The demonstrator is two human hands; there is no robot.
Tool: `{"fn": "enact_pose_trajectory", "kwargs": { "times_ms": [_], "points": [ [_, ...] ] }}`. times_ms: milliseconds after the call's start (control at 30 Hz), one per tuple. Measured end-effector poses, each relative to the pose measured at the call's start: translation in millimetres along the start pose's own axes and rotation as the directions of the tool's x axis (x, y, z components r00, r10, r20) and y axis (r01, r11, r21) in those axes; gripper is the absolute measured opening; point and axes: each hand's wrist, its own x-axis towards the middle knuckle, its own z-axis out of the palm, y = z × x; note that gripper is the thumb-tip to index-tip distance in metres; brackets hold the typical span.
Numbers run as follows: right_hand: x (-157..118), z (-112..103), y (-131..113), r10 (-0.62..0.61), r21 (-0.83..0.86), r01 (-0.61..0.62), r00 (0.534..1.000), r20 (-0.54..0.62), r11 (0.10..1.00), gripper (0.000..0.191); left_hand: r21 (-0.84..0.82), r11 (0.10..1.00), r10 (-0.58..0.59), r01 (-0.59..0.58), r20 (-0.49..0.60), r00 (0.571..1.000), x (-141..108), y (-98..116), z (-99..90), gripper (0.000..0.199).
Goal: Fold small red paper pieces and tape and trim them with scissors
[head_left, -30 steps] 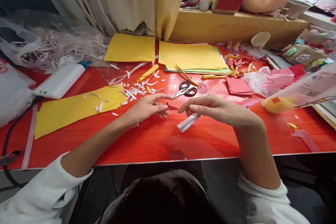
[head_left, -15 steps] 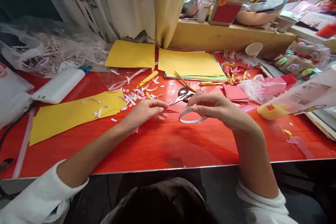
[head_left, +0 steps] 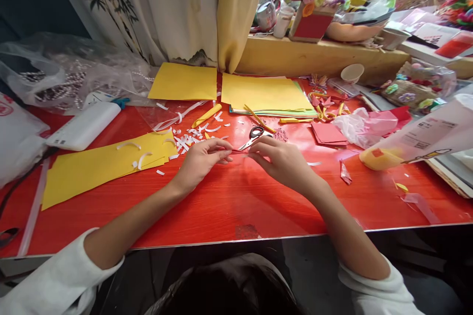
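Note:
A thin piece of red paper (head_left: 240, 151) is stretched level between my two hands above the table. My left hand (head_left: 203, 161) pinches its left end between thumb and fingers. At the other end, the fingertips of my right hand (head_left: 278, 161) are closed on it. Just behind the paper lie scissors (head_left: 254, 134) with dark handles, partly covered by my right hand. A short white strip (head_left: 314, 163) rests on the table to the right of that hand.
White paper scraps (head_left: 188, 141) lie beyond my left hand. Yellow sheets (head_left: 92, 170) are at the left, and a yellow stack (head_left: 266, 93) is at the back. Red paper squares (head_left: 328, 135), crumpled pink plastic (head_left: 356, 123) and a tall plastic bag (head_left: 417, 133) occupy the right.
My right hand has let go of the curled white strip and moved left and down to the red paper. My left hand keeps its pinch.

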Motion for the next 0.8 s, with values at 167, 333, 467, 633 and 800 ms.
{"fn": "enact_pose_trajectory", "kwargs": {
  "times_ms": [167,333,467,633,800],
  "points": [
    [-0.8,3.5,4.5,0.026,0.15,-0.044,0.993,0.116,0.988,0.015,-0.037,0.999,0.017,-0.019,-0.05,0.999,0.0,1.4,-0.5,0.025],
    [-0.9,0.0,11.8,0.048,0.236,-0.078,0.99,0.131,0.969,0.015,0.021,1.0,-0.006,0.007,-0.044,0.999,-1.1,4.9,-0.5,0.022],
    [0.3,1.3,6.9,0.041,0.341,-0.07,0.995,0.092,0.938,0.015,0.032,0.999,-0.003,0.004,-0.015,1.0,-0.8,3.0,-0.1,0.021],
    [2.6,11.5,-2.9,0.081,0.418,-0.105,0.994,0.074,0.902,0.011,-0.015,0.999,0.029,-0.029,0.01,1.0,-2.3,-2.0,3.3,0.026],
    [6.1,22.9,-4.6,0.071,0.482,-0.087,0.996,0.05,0.872,0.015,0.043,0.999,-0.005,0.002,0.069,0.998,-5.2,-4.0,9.3,0.025]
  ]
}}
